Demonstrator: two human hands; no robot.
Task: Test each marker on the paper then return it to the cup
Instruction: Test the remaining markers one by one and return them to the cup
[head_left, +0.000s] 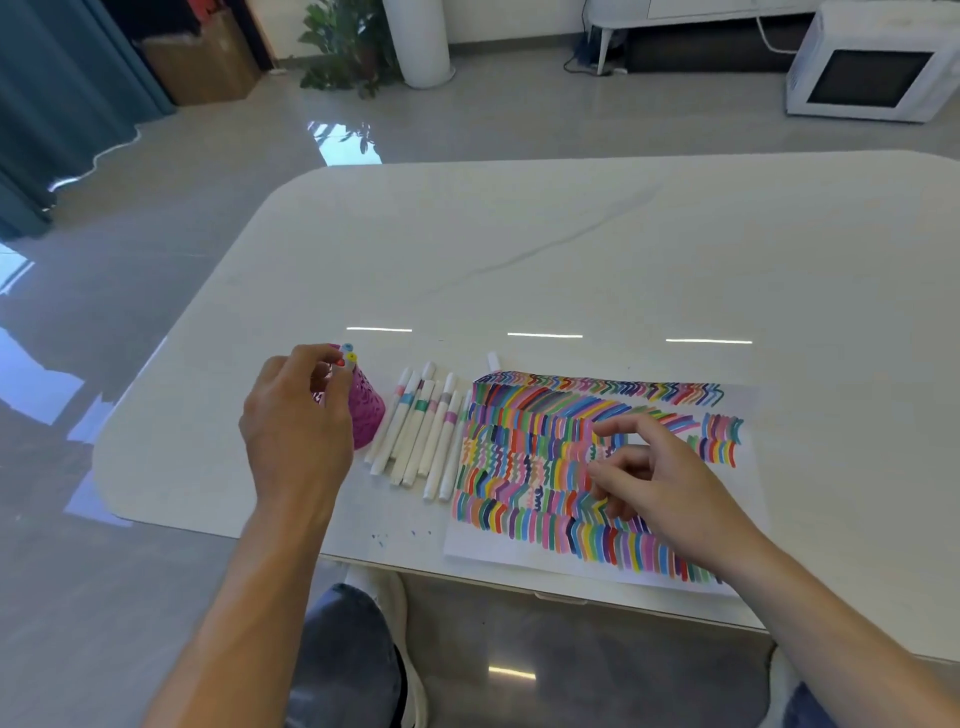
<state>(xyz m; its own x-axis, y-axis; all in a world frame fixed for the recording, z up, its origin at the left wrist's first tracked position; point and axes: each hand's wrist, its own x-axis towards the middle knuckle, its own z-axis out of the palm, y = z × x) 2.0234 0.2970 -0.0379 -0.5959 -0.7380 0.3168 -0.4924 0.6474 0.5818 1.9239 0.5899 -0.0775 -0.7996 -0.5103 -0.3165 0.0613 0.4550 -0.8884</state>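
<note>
The left hand (296, 421) pinches a probably light, stiff, slick marker (340, 362) near its cap, in the cup (370, 421). Right of the cup, the right hand (657, 480) hovers relaxed and empty.

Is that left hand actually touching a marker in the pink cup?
Touching. In the head view the left hand pinches the top of a marker standing in the pink cup.

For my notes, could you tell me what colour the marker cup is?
The cup is magenta, head view.
</note>
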